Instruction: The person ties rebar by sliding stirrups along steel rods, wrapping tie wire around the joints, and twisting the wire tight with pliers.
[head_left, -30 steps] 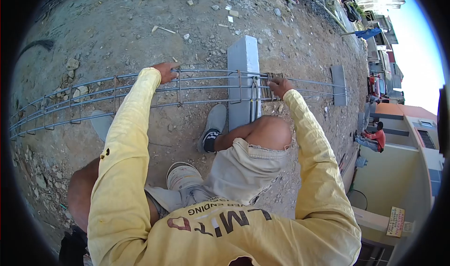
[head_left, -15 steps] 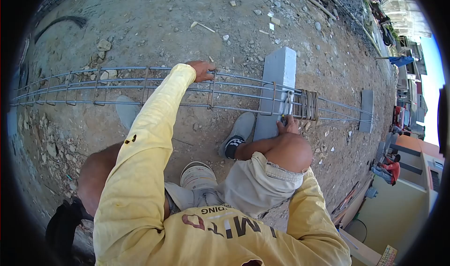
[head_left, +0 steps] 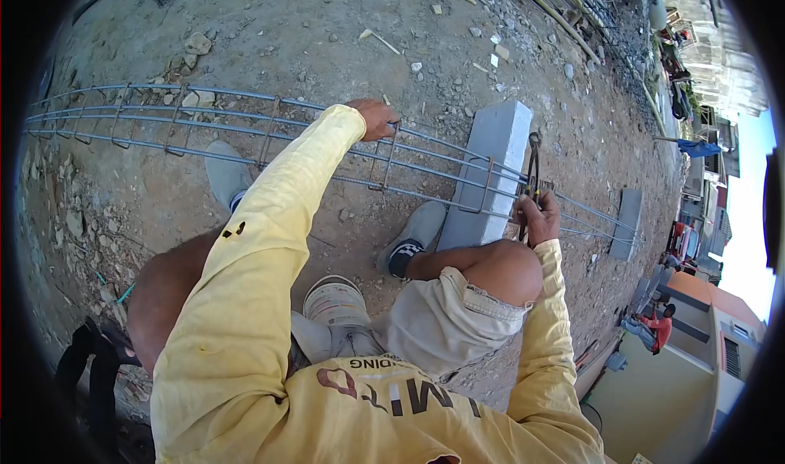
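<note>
A long rebar cage [head_left: 319, 123] of steel bars and square stirrups runs across in front of me, resting over a grey concrete block [head_left: 496, 133]. My left hand [head_left: 376, 121] is closed around the cage's far top bar, near one stirrup. In my right hand [head_left: 540, 217] is a pair of pincers [head_left: 533, 155], its dark jaws pointing away from me above the cage, just past the block. Some of its handle is hidden by my fingers. The bunched stirrups around the bars there are mostly covered by the hand and tool.
A second concrete block [head_left: 626, 225] lies under the cage's right end. My shoe [head_left: 425, 223] stands beside the nearer block. Stones and rubble [head_left: 90, 227] litter the dirt. More long bars [head_left: 564, 14] lie at the far side. A person in a red shirt [head_left: 657, 330] sits at right.
My right hand has moved right and lifted the pincers from low beside the block up to the bunched stirrups. My left hand still grips the cage; the cage looks slightly more tilted.
</note>
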Demonstrator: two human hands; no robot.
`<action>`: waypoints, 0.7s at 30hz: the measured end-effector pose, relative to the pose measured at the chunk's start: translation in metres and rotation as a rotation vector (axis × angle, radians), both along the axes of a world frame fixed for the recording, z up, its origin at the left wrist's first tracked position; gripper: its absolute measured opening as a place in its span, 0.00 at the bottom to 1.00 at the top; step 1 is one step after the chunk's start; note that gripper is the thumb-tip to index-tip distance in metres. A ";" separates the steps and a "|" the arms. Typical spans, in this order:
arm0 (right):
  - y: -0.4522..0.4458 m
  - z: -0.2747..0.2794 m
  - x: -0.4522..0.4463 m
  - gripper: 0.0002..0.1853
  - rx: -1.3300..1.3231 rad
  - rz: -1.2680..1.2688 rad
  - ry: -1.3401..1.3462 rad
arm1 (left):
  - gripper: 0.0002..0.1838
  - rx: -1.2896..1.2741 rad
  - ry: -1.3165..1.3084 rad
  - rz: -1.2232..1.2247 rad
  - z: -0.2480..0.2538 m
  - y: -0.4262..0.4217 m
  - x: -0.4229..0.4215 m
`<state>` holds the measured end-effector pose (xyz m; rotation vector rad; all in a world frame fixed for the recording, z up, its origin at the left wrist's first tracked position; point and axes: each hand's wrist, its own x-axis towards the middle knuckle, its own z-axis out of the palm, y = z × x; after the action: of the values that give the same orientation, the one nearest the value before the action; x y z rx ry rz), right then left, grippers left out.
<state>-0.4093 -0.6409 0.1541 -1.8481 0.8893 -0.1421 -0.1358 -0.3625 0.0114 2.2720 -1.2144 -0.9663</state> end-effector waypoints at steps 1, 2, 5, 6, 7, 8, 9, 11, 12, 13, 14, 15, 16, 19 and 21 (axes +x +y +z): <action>-0.001 0.008 0.016 0.09 -0.005 0.094 0.027 | 0.20 -0.001 0.007 0.017 0.001 0.001 -0.001; -0.004 0.014 0.031 0.09 -0.010 0.188 0.054 | 0.19 -0.002 0.013 0.034 0.002 0.002 -0.002; 0.000 0.032 0.086 0.09 -0.112 0.512 0.181 | 0.18 0.001 0.025 0.054 0.003 0.004 -0.003; 0.005 0.036 0.104 0.09 -0.162 0.627 0.231 | 0.18 0.002 0.027 0.055 0.003 0.005 -0.003; 0.012 0.041 0.121 0.09 -0.320 0.736 0.321 | 0.18 0.008 0.031 0.059 0.004 0.005 -0.003; 0.021 0.044 0.138 0.09 -0.481 0.842 0.411 | 0.18 0.013 0.035 0.063 0.005 0.005 -0.003; 0.028 0.044 0.152 0.10 -0.645 0.945 0.501 | 0.18 0.017 0.040 0.068 0.006 0.005 -0.002; 0.036 0.037 0.169 0.11 -0.991 1.150 0.426 | 0.19 0.023 0.040 0.080 0.007 0.007 -0.003; 0.042 0.033 0.179 0.12 -1.165 1.249 0.378 | 0.20 0.027 0.040 0.087 0.007 0.007 -0.003; 0.052 0.034 0.192 0.15 -1.153 1.282 0.626 | 0.20 0.022 0.040 0.087 0.005 0.007 -0.002; 0.051 0.029 0.201 0.16 -1.249 1.350 0.592 | 0.20 0.018 0.039 0.087 0.003 0.008 -0.002; 0.055 0.025 0.209 0.17 -1.344 1.417 0.555 | 0.21 0.015 0.039 0.086 0.002 0.008 -0.002; 0.059 0.023 0.216 0.18 -1.439 1.482 0.514 | 0.21 0.019 0.040 0.088 0.002 0.008 -0.003; 0.071 0.023 0.239 0.19 -1.484 1.632 0.623 | 0.22 0.017 0.036 0.097 -0.001 0.008 -0.002; 0.077 0.025 0.252 0.18 -1.523 1.711 0.614 | 0.22 -0.001 0.031 0.111 -0.004 0.009 -0.003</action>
<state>-0.1574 -0.5641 0.1789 -3.4159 -1.1418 1.1443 -0.1384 -0.3538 0.0078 2.2881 -1.0630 -0.9560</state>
